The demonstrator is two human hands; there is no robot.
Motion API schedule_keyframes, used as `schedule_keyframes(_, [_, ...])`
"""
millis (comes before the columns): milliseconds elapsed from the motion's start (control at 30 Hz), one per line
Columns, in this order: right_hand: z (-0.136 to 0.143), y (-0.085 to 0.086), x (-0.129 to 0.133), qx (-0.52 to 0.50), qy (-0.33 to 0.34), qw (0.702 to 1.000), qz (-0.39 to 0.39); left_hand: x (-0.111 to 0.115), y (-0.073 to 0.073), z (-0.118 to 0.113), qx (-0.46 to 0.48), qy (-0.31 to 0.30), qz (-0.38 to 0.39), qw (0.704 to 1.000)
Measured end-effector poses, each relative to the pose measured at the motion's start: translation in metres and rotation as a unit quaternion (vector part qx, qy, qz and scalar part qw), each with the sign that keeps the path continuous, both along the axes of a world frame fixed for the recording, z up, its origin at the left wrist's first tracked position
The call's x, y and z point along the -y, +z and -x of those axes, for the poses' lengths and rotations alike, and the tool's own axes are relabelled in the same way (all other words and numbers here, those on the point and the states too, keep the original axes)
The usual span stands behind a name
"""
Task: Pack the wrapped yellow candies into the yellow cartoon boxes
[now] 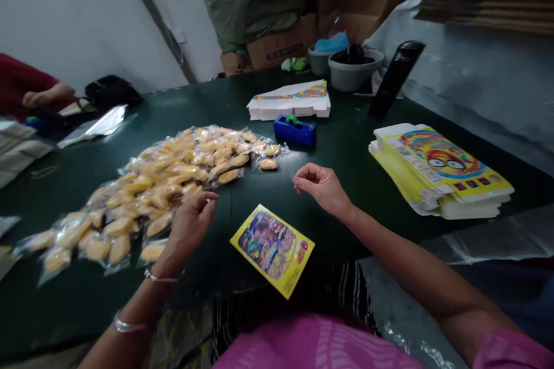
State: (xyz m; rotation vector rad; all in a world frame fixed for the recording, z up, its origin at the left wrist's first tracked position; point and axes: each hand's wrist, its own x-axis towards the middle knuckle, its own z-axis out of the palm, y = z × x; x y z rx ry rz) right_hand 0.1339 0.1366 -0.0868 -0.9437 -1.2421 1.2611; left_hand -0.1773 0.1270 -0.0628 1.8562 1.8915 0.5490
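At the near right edge of a heap of yellow oval pieces in clear wrappers [168,170], my left hand [194,219] hovers with its fingers loosely bent and apart; nothing shows in them. My right hand [320,184] is over the dark green table to the right, its thumb and fingertips drawn together with no object visible between them. Between and below both hands lies a yellow printed carton [273,249], flat and turned at an angle near the table's front edge. Neither hand touches it.
A blue tape dispenser [295,130] sits beyond my hands, before a stack of white printed cartons [289,101]. More flat yellow cartons [445,170] are stacked at right. Behind stand grey tubs [355,72] and a black upright object [396,78]. Another person's hand [49,94] is at far left.
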Motion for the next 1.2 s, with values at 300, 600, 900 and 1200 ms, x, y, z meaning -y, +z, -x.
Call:
schedule_keyframes(300, [0.024, -0.029, 0.069, 0.003, 0.068, 0.994, 0.087, 0.103, -0.015, -0.047, 0.14, 0.077, 0.085, 0.983])
schedule_keyframes(600, [0.035, -0.036, 0.086, -0.093, -0.054, 0.994, 0.005, 0.089, -0.025, -0.099, 0.477, 0.116, 0.01, 0.871])
schedule_keyframes(900, [-0.006, 0.021, 0.079, 0.103, -0.156, 0.966, -0.177, 0.084, 0.005, -0.12, 0.436, 0.027, -0.046, 0.898])
schedule_keyframes(1200, [-0.015, 0.092, 0.061, 0.441, -0.064, 0.8, -0.401, 0.092, 0.021, -0.127, 0.247, -0.09, -0.132, 0.956])
